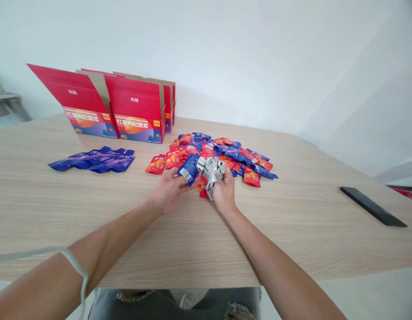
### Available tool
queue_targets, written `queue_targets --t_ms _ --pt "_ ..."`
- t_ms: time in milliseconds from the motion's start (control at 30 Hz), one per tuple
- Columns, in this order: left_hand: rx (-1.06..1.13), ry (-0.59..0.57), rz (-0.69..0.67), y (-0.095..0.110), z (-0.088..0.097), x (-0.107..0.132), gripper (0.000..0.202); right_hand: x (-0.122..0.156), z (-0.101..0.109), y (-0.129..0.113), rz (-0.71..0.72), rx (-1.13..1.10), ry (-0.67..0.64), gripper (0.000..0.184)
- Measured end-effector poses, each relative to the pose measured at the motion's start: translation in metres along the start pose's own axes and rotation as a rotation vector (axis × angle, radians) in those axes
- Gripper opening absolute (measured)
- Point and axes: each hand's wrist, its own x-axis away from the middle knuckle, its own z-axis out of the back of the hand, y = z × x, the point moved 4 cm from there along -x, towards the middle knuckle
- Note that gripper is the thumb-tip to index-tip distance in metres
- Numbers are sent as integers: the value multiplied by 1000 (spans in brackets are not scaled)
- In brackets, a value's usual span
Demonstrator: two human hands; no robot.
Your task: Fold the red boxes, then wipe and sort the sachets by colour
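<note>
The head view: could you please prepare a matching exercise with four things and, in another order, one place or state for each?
1. bundle
2. boxes
3. bar
4. packet

A. blue, at the left hand
B. black, on the right side of the table
C. crumpled, in the right hand
D. near the wall, flaps raised

Pairs: 1-C, 2-D, 3-B, 4-A

You have a black-and-white patterned bundle (211,170), red sachets (157,165) marked with orange, blue sachets (190,168), red boxes (135,95) with blue lower fronts, and a pale wood-grained desk (179,253).
</note>
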Motion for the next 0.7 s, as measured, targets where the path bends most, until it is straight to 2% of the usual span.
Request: queue_targets --t_ms 100,167,300,367,433,533,600,700 --pt "-6 -59 1 -11 -6 2 43 7 1 -7 -13 -20 30 28" --pt "27 -88 16 -9 -2 -1 44 11 1 -18 108 20 -28 31" --pt "96 -233 156 4 5 -5 31 19 0 -40 355 65 -188 35" --pt "107 -261 190 9 4 -5 41 23 -3 -47 406 108 -284 37" --pt "143 -240 214 10 0 -3 55 28 -8 -53 429 177 -351 40" --pt "227 -180 290 3 -9 2 62 32 -15 -58 457 296 -397 43" --pt "277 -128 351 -4 -13 5 58 31 -17 -58 470 371 -400 45" --pt "346 -22 372 -15 -15 10 39 22 -12 -53 426 459 -351 46"
